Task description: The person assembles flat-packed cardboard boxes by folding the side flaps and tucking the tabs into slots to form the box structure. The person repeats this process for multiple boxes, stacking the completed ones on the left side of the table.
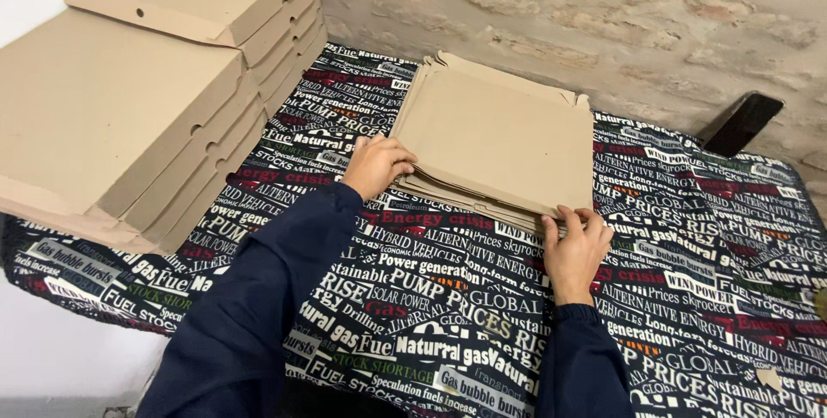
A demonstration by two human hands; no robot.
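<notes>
Both your hands on stack of flat cardboard blanks mid table: left hand pinching near-left edge, right hand gripping near-right corner, hands well apart. Looks like peeling top blank off. Next probably needs clean single-sheet lift; folded boxes piled left

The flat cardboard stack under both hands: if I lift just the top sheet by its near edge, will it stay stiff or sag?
The top sheet of the flat cardboard stack looks thin and wide, so it would probably bow when held by one edge. With the left hand and right hand at opposite corners, it should stay flatter. Loose sheets below may slide.
</notes>
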